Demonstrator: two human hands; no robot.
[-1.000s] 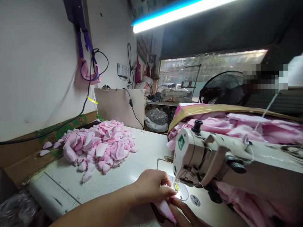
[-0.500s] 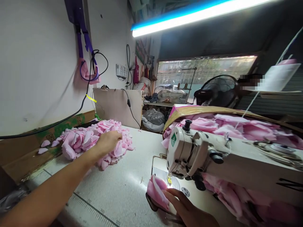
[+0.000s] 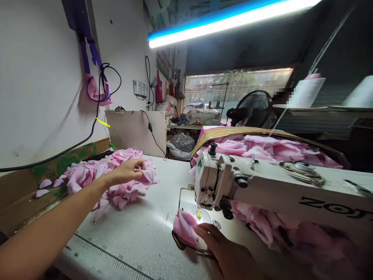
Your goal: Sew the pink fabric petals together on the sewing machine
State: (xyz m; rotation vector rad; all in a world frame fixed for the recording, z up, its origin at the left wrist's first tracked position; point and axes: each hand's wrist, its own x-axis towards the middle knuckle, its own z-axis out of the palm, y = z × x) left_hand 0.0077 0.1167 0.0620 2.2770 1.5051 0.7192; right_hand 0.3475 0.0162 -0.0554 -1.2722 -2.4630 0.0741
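Note:
My left hand [image 3: 129, 171] is closed on a pink fabric piece [image 3: 149, 176] at the right side of a heap of pink pieces [image 3: 87, 175] on the white table. My right hand [image 3: 217, 241] pinches a folded pink piece [image 3: 184, 227] by its right edge, just in front of the needle plate of the sewing machine [image 3: 215, 179]. The needle area is lit, with a yellow part beside it. The lower fingers of my right hand are partly hidden.
Behind the machine stands a large container [image 3: 230, 133] full of pink fabric. More pink fabric [image 3: 268, 229] lies under the machine arm. A cardboard piece [image 3: 17, 186] is at the left, a thread cone [image 3: 310, 91] at upper right. A ruler scale [image 3: 116, 256] runs along the table's front.
The view has turned to the right. My left hand now has a pink piece pinched and slightly raised at the heap's edge. My right hand stays on its piece.

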